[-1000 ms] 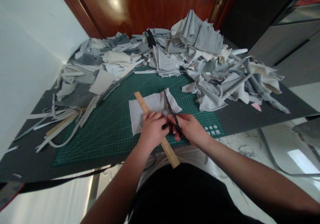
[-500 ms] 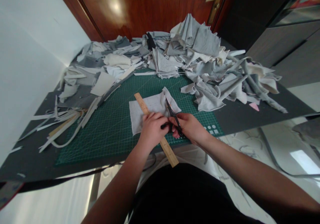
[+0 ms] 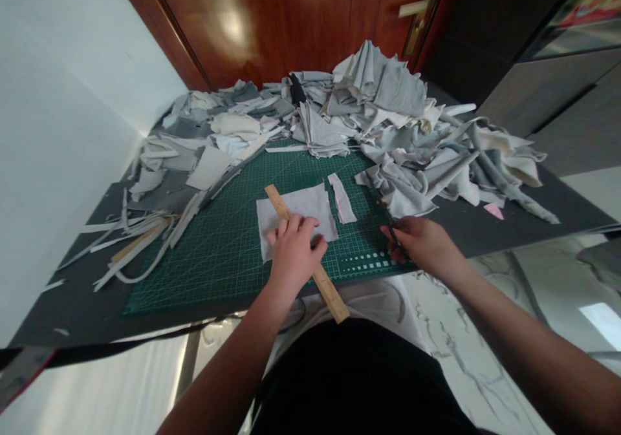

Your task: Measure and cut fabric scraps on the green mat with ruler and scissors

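Observation:
A light grey piece of fabric [image 3: 313, 203] lies flat on the green cutting mat [image 3: 204, 264]. Across it runs a wooden ruler [image 3: 330, 295], its near end sticking out past the table's front edge. My left hand [image 3: 295, 247] rests on the ruler and the fabric, fingers apart. Just right of the fabric is a narrow cut strip of the same cloth [image 3: 342, 201], separate from it. Over the mat's right side, my right hand [image 3: 427, 246] is closed around dark scissors [image 3: 391, 222], whose blades point away towards the cloth pile.
Piled grey and white fabric pieces [image 3: 398, 92] cover the table's back and right. Long narrow offcuts [image 3: 140, 234] lie at the left. A pink scrap [image 3: 493, 211] sits near the right edge. Behind the table stands a wooden door [image 3: 301, 21], with a white wall [image 3: 72, 99] at left.
The scissors have come away from the fabric, moving right with my right hand. The fabric's right end is now a separate strip. My left hand stays on the ruler, its fingers more spread.

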{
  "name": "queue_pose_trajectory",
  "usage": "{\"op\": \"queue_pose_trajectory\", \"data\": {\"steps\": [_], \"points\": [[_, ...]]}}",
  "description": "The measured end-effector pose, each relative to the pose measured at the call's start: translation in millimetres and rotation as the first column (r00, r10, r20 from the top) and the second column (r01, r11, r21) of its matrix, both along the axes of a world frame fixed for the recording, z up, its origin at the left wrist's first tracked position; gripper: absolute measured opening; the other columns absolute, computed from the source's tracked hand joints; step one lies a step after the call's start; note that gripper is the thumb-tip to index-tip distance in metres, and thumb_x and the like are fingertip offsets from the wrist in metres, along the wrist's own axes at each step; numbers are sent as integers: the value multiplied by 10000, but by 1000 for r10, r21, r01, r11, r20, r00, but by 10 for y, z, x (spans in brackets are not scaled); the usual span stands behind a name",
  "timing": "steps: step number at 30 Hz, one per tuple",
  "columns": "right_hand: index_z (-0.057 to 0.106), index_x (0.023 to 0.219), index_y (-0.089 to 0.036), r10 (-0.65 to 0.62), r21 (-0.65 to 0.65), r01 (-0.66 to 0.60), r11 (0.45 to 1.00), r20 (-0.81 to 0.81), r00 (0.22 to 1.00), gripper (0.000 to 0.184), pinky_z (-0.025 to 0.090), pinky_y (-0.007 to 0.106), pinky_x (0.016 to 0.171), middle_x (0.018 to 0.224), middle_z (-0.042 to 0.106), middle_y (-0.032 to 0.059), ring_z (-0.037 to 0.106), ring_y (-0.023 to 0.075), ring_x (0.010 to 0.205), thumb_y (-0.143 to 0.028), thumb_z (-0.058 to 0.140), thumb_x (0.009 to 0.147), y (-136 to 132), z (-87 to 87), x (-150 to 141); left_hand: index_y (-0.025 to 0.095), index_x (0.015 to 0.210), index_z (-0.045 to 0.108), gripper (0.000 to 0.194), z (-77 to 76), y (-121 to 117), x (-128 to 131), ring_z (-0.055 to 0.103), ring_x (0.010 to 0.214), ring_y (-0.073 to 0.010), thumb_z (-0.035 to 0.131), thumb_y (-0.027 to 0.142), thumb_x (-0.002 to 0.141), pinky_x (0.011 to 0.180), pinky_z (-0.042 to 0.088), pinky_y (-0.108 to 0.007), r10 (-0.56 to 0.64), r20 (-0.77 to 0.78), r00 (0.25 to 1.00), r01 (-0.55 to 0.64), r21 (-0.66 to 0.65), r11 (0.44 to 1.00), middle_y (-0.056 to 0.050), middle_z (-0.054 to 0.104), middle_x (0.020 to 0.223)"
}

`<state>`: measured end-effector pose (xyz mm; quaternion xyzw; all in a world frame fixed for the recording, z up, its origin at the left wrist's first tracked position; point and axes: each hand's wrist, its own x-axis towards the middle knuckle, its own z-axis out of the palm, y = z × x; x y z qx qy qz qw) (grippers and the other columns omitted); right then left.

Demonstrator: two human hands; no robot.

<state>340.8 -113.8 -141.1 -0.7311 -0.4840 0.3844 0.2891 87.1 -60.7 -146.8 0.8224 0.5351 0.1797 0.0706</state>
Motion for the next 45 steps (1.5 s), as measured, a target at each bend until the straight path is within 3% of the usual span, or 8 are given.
{"op": "queue_pose_trajectory", "data": {"steps": [4,13,17,21,28,32,37,45], "points": [[691,774,-148,41,-42,-19,999,619,784,298,392,329,574,716,713,152,684,233,640,-396,649,932,-55,98,442,223,1154,627,292,94,29,-57,521,1088,-346,664,314,879,897,433,-482,173,-43,984,-175,-35,984,-140,540,1185],[715,1076,-30,244,-78,-362,929,864,441,254,492,410,909,1061,724,250,698,320,1016,-54,580,862,41,187,554,199,1322,545,485,300,230,-213,650,976,-276,560,84,851,877,516,-384,193,-152,969,-214,-137,967,-149,579,1152],[716,1160,-67,172,200,-579,790,835,523,320,484,464,1041,1215,696,190,648,315,1116,-86,513,913,42,233,-75,208,1261,608,496,345,329,-469,649,1015,-247,473,-3,834,936,504,-349,90,-199,976,-110,-92,990,-122,610,1131],[608,1401,-157,421,320,-817,480,733,534,436,427,448,1152,1482,553,122,528,276,1335,-246,564,976,66,44,-701,204,1244,634,477,442,538,-986,634,1047,-287,469,23,835,952,502,-399,144,-286,947,-132,61,989,-127,616,1112],[611,1393,-94,426,368,-790,491,689,586,427,428,449,1165,1461,576,142,541,271,1333,-286,552,1016,83,-292,-815,188,1205,668,422,302,747,-1743,590,1138,-304,473,75,848,1040,460,-442,103,-426,899,-81,70,994,-134,619,1161],[685,1292,-144,394,424,-779,462,689,609,350,447,473,1142,1384,640,119,583,274,1270,-321,599,1002,4,-283,-686,207,1248,641,377,256,514,-1541,538,1223,-331,560,236,882,1068,427,-511,62,-260,964,-26,140,990,-137,566,1329],[716,1180,-153,427,466,-817,340,698,575,401,452,482,1128,1328,666,119,578,294,1267,-473,677,943,-121,-290,-556,272,1341,608,582,246,27,-1076,479,1315,-307,732,514,827,1099,381,-463,-444,-96,891,424,-174,889,-89,559,1425],[705,1125,-164,453,460,-853,248,723,522,230,518,413,949,1037,721,102,640,243,1019,-266,519,1036,-288,-257,-554,288,1260,662,567,199,-282,-1077,513,1183,-303,767,591,792,1050,307,-508,-387,-192,902,373,-106,922,-59,658,1220]]}}
